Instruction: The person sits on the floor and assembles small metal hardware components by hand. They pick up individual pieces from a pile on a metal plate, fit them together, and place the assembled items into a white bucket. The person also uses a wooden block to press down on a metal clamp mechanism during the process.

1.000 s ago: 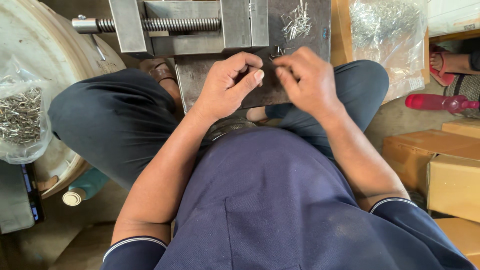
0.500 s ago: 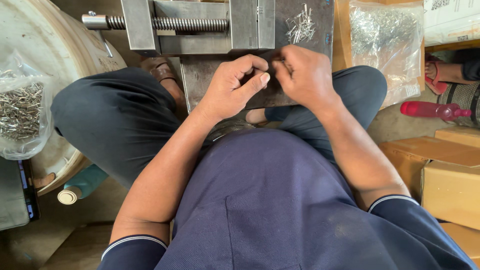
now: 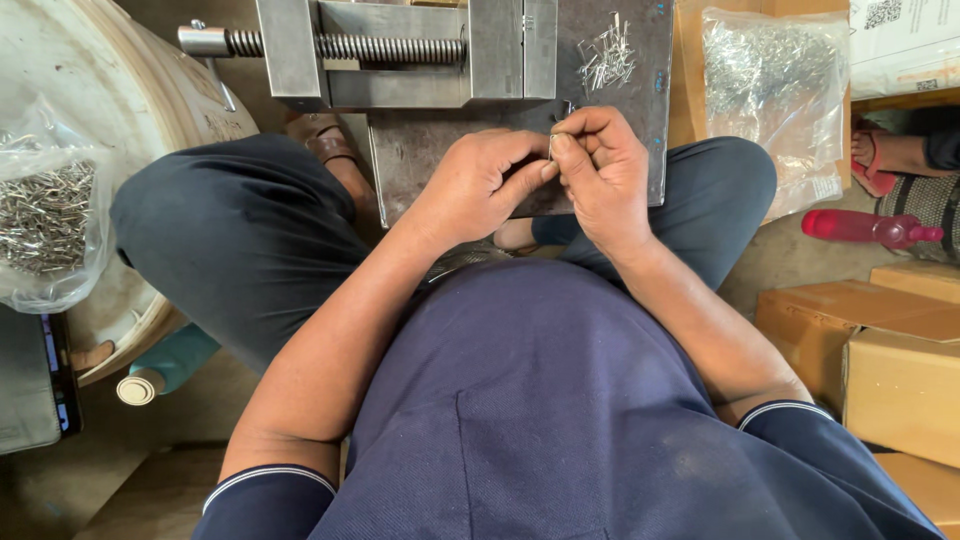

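**Small metal pin pinched between both hands over the steel plate**

Nearest the camera, a navy short-sleeved shirt w/ white-trimmed cuffs (image 3: pixel 560 420) fills the lower frame; dark trousers (image 3: pixel 250 240) cover crossed legs, so the work is kept low, in the lap area, close to the eyes. Both forearms are angled inward & forward, elbows out, wrists meeting at centre.

The left hand (image 3: pixel 480 185) is curled, knuckles up, thumb & forefinger brought together at the tip. The right hand (image 3: pixel 605 170) is turned slightly inward, fingers bunched, thumb pressed toward the left thumb. A thin short silver metal pin (image 3: pixel 551 146) is gripped between the fingertips of both hands, held roughly upright just above the flat dark steel plate (image 3: pixel 420 165); only a sliver is seen, so exact shape can't be told. Both grips are closed on it, prob. for fine control of so small a part.

Just beyond, a loose pile of similar silver pins (image 3: pixel 607 58) is laid on the plate within short reach of the right hand. A grey bench vise w/ threaded screw (image 3: pixel 400 45) is set at the plate's far edge.

To the sides: a clear plastic bag of pins (image 3: pixel 45 215) rests on a white round drum (image 3: pixel 130 110) at left; another clear bag of pins (image 3: pixel 770 80) leans at right, near a red plastic bottle (image 3: pixel 860 227) & brown cardboard boxes (image 3: pixel 880 340).
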